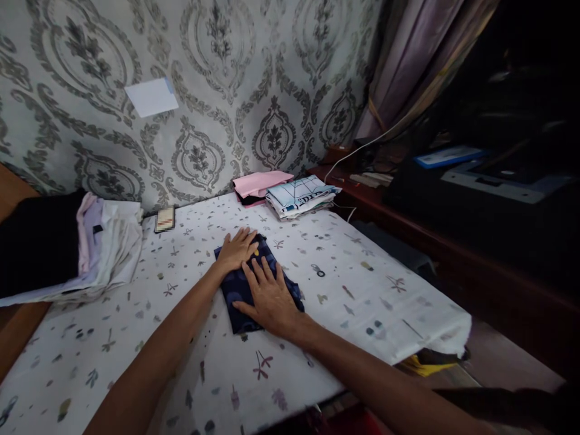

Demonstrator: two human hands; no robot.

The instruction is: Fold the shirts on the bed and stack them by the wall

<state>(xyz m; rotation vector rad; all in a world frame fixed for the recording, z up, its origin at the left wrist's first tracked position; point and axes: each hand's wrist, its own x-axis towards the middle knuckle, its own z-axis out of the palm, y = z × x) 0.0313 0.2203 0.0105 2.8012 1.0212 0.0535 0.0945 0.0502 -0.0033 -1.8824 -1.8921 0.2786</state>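
Note:
A dark navy folded piece of clothing (pixel 242 296) lies flat near the middle of a white printed sheet (pixel 348 260). My left hand (pixel 238 249) rests palm down on its far part, fingers stretched out. On its near right part my right hand (pixel 272 296) lies flat with the fingers spread. Both palms press on the cloth, and neither hand grasps it. A small yellow mark shows between the hands. Parts of the garment are hidden under them.
A pink folded cloth (pixel 263 183) and a light blue printed folded cloth (pixel 301 196) lie by the wall. At the left is a pile of clothes (pixel 113 241). A small blurred card-like object (pixel 165 219) sits near the wall. A dark red wooden ledge (pixel 435 254) borders the right.

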